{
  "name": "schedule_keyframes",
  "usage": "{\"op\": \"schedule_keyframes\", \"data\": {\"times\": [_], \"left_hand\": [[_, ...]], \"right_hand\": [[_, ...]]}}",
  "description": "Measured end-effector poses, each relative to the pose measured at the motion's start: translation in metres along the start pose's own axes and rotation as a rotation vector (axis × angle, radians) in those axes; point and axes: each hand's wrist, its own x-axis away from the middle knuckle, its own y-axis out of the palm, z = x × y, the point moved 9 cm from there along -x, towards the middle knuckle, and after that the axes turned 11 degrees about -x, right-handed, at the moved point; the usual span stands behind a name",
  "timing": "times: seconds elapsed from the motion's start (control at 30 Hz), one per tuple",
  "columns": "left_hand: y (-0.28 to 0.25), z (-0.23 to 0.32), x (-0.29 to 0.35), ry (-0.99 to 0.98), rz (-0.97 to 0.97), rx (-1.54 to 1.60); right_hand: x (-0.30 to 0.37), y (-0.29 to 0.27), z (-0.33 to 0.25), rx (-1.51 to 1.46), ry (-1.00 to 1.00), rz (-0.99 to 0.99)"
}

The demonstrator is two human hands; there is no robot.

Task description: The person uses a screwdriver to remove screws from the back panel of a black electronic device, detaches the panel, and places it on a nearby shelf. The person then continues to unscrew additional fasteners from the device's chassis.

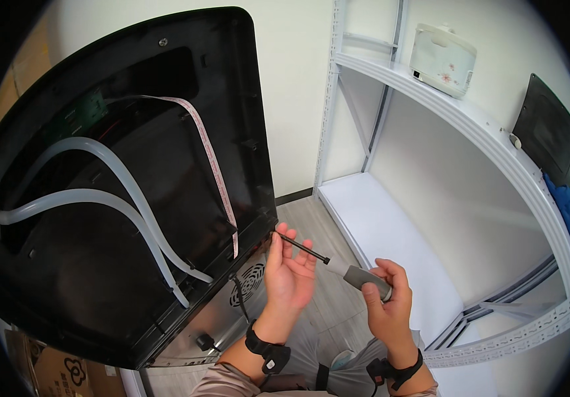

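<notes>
My right hand (391, 301) is wrapped round the grey handle of a power screwdriver (358, 274) with a pale front end. Its long black bit (308, 250) slants up and left to the lower right corner of a large black panel (219, 73). At that corner, the thumb and fingertips of my left hand (288, 271) close around the bit's tip; any screw there is hidden by the fingers. The panel stands raised, its inner side showing two translucent hoses (126, 165), a flat white-and-red ribbon cable (211, 155) and a green circuit board (80, 116).
Below the panel is a metal casing (196, 334) with a round vent (246, 284). White metal shelving (444, 99) curves along the right, bearing a rice cooker (442, 59), a dark flat panel (549, 132) and a blue cloth (563, 208). Cardboard boxes (67, 374) lie at the lower left.
</notes>
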Motion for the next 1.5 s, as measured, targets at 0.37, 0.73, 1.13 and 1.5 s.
{"op": "schedule_keyframes", "data": {"times": [0.37,0.73,1.13,1.5], "left_hand": [[-0.001,0.003,0.001,-0.002,0.015,0.002],[-0.008,-0.004,0.002,0.024,-0.110,-0.111],[-0.009,-0.003,0.006,0.073,-0.193,-0.115],[-0.017,-0.008,0.012,-0.070,-0.165,0.045]], "right_hand": [[-0.001,0.007,-0.009,-0.120,0.007,-0.042],[0.007,-0.011,-0.005,-0.142,0.086,-0.031],[0.018,-0.028,0.014,-0.348,0.171,0.041],[0.019,-0.044,-0.011,-0.278,-0.110,0.075]]}}
